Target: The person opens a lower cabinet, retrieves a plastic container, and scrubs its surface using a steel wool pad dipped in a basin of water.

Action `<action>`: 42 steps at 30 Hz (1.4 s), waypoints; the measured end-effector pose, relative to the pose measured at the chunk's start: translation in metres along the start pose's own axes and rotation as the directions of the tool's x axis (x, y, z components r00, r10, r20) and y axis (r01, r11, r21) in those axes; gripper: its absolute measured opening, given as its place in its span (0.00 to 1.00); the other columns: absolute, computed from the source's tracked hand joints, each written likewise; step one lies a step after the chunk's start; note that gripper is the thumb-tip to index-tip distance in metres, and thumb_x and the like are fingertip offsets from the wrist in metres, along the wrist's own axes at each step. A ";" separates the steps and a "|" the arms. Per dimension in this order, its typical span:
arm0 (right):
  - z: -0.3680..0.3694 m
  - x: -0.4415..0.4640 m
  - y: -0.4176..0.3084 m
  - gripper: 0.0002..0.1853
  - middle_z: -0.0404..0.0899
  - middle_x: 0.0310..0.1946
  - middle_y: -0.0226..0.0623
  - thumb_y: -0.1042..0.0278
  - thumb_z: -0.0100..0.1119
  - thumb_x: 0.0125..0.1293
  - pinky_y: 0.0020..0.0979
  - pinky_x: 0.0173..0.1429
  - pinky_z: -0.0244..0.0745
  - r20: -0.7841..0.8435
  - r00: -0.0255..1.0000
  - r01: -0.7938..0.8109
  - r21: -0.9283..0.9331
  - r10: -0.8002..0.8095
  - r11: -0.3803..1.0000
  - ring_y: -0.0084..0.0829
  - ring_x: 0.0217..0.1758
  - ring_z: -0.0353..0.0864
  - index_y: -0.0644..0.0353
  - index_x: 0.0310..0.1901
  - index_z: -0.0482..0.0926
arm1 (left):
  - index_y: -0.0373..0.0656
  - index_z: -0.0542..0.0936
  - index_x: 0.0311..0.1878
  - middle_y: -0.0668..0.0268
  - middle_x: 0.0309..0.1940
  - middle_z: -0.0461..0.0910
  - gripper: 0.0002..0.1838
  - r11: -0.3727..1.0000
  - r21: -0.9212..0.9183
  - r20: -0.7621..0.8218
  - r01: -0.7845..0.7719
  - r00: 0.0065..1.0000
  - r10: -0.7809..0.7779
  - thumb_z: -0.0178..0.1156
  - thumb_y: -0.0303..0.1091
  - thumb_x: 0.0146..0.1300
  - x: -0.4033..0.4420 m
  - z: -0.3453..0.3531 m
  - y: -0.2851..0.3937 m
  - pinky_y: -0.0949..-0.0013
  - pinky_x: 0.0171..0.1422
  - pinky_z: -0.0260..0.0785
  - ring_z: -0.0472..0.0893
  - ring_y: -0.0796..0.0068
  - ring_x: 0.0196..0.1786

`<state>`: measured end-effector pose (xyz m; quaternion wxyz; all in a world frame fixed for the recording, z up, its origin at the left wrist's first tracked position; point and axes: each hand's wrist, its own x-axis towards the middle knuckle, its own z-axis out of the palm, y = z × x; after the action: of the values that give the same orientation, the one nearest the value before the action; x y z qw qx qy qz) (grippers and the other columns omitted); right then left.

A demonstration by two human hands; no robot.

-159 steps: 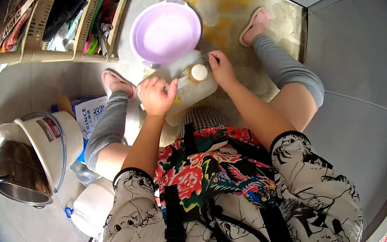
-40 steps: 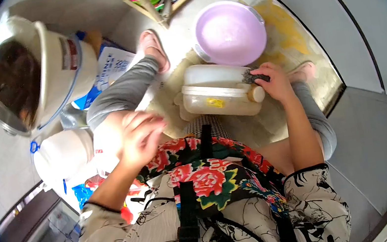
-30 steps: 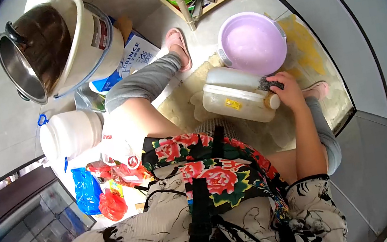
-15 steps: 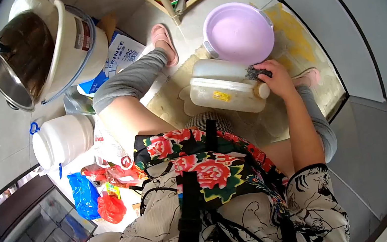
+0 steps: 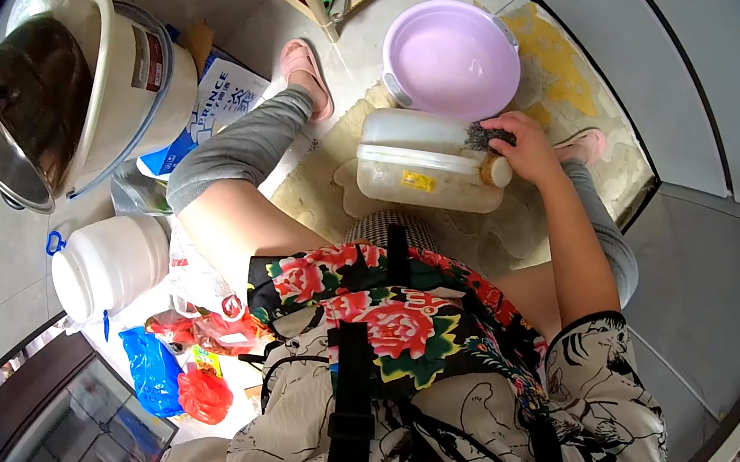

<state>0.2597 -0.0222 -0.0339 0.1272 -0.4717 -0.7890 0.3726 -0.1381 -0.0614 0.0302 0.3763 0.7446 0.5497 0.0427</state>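
In the head view a translucent plastic jug with a yellow label and a tan cap lies on its side on the mat. Close to its cap end, my right hand is closed round a dark grey steel wool scrubber, which touches the jug's upper side. Just beyond the jug stands a lilac basin with grey handles. My left hand is out of sight.
A cream patterned mat lies between my feet. At left are a large white tub holding a steel pot, a white plastic barrel, and blue and red bags. A beige rack stands at the back.
The whole view has shifted slightly, so things appear a little further left. My right hand keeps hold of the scrubber on the jug, with hardly any movement against it.
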 end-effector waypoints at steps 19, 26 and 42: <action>-0.002 0.012 -0.002 0.18 0.79 0.44 0.39 0.79 0.68 0.53 0.34 0.58 0.72 0.098 0.995 -0.010 -0.027 0.012 1.000 0.39 0.51 0.77 0.57 0.47 0.83 | 0.43 0.79 0.30 0.63 0.27 0.80 0.10 0.999 -0.034 0.097 -0.005 0.995 0.009 0.56 0.36 0.65 0.016 -0.003 -0.010 0.62 0.40 0.70 0.80 0.69 0.32; -0.008 0.021 0.002 0.16 0.80 0.41 0.41 0.74 0.69 0.52 0.37 0.53 0.75 0.151 0.988 -0.024 -0.030 0.028 0.999 0.42 0.48 0.79 0.51 0.45 0.85 | 0.43 0.78 0.30 0.63 0.26 0.80 0.10 0.999 -0.050 0.112 -0.020 0.993 0.026 0.56 0.36 0.65 0.022 -0.001 -0.017 0.62 0.40 0.70 0.80 0.70 0.32; 0.000 0.054 -0.027 0.10 0.80 0.37 0.31 0.69 0.71 0.50 0.39 0.49 0.75 0.413 0.876 0.371 -0.246 -0.249 0.896 0.41 0.46 0.79 0.45 0.35 0.86 | 0.38 0.80 0.43 0.59 0.30 0.81 0.10 0.993 -0.103 -0.630 0.050 0.770 -0.104 0.60 0.23 0.56 -0.203 0.070 0.017 0.59 0.42 0.71 0.81 0.56 0.35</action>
<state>0.2135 0.0155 -0.0232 -0.0431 -0.2725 -0.9140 0.2974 -0.1709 -0.2720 0.0614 0.1999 0.6479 0.6721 0.2976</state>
